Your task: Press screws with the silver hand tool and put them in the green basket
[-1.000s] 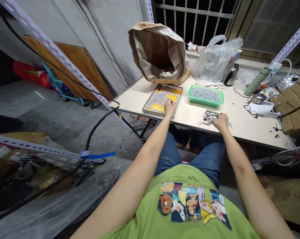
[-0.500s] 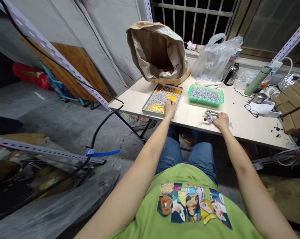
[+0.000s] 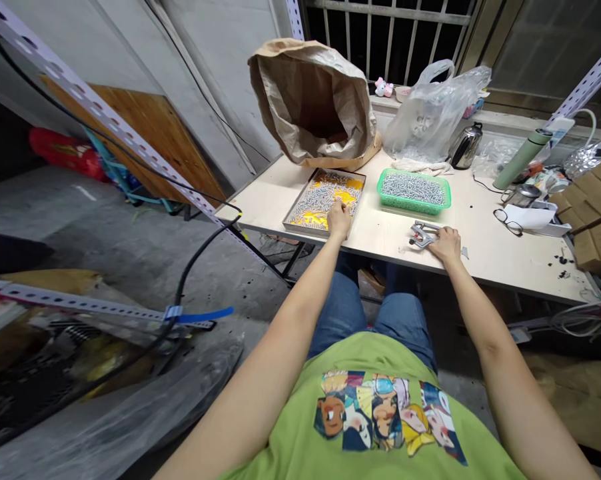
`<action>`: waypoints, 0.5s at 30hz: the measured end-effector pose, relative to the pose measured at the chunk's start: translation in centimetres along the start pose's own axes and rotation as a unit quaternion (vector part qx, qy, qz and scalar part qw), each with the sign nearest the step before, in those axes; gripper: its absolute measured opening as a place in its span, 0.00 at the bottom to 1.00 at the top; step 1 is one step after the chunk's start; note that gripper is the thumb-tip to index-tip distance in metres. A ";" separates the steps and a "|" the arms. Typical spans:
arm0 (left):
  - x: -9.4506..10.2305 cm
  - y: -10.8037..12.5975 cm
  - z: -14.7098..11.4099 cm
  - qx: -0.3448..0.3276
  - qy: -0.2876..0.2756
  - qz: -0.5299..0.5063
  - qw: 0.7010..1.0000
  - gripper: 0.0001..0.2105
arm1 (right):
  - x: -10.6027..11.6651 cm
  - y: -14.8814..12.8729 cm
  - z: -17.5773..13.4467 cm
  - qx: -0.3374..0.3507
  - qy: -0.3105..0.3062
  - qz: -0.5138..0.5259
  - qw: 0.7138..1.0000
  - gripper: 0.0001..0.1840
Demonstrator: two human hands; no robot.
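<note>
Pale wooden tabletop [image 3: 500,257] carrying one shallow tray [image 3: 303,230] and one green basket [image 3: 413,207], both spread with grey metal pieces [image 3: 320,199] too many to count. Two bare hands: the left hand [image 3: 339,219], fingers curled, is over the tray's near right part; whether it grips a piece cannot be told. The right hand [image 3: 447,245] is closed around one silver tool [image 3: 422,234] near the table's front edge. One brown paper sack [image 3: 315,100] stands just behind the tray. Bare surface runs between tray and basket, and from the right hand toward one pair of glasses [image 3: 514,229].

The room has pale walls [image 3: 230,53], a barred window [image 3: 403,47] and grey floor [image 3: 120,247].
</note>
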State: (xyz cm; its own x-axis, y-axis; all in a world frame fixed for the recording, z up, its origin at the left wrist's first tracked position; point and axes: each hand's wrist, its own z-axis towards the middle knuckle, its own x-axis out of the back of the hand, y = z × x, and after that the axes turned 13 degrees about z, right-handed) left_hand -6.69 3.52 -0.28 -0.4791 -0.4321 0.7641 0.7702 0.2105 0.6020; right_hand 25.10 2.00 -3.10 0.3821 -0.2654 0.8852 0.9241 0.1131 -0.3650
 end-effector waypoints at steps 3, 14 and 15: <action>-0.2 -0.3 0.1 -0.005 0.007 -0.008 1.000 0.04 | -0.3 0.2 0.1 0.003 0.003 0.003 1.000 0.33; -1.0 -1.1 0.5 -0.026 0.006 -0.008 1.000 0.04 | -0.7 0.7 0.3 0.008 0.006 0.016 1.000 0.33; -1.0 -1.1 0.5 -0.025 0.006 -0.011 1.000 0.04 | -0.7 0.7 0.3 0.010 0.006 0.016 1.000 0.32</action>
State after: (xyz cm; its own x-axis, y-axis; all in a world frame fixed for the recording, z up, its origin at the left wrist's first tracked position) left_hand -7.26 4.18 -1.58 -0.4907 -0.4472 0.7478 0.7803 0.1565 0.6055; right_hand 25.48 2.60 -3.90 0.4110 -0.2720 0.8701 0.9115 0.1410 -0.3864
